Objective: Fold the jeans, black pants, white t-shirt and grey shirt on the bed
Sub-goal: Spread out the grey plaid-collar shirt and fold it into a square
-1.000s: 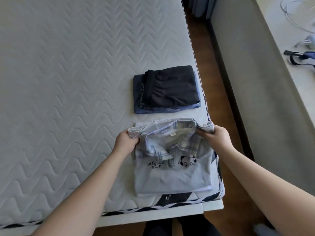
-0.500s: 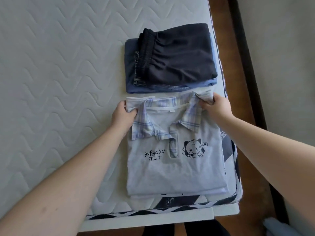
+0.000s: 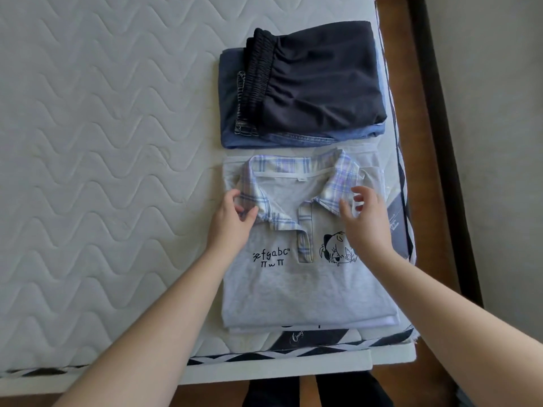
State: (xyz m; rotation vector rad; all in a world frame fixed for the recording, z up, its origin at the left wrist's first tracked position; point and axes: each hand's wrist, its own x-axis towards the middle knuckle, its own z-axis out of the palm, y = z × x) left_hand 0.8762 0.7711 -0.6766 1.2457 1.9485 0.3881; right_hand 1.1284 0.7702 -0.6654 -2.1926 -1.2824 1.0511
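Observation:
The grey shirt (image 3: 293, 289) lies folded, front up, near the bed's front right corner, its plaid collar toward the far side. The white t-shirt (image 3: 370, 163) lies under it, with only its edges showing. Just beyond, the folded black pants (image 3: 317, 80) rest on top of the folded jeans (image 3: 229, 113). My left hand (image 3: 232, 221) pinches the left collar flap between thumb and fingers. My right hand (image 3: 367, 221) hovers over the right collar flap with its fingers spread, the thumb touching the fabric.
The quilted mattress (image 3: 102, 171) stretches to the left and far side. Its front edge (image 3: 264, 356) is close to me and its right edge runs beside both stacks. A strip of wooden floor (image 3: 411, 142) and a grey wall lie to the right.
The shirt's top has been laid flat on the pile. My right hand has let go of the collar and opened. My left hand has slid down to the left collar flap.

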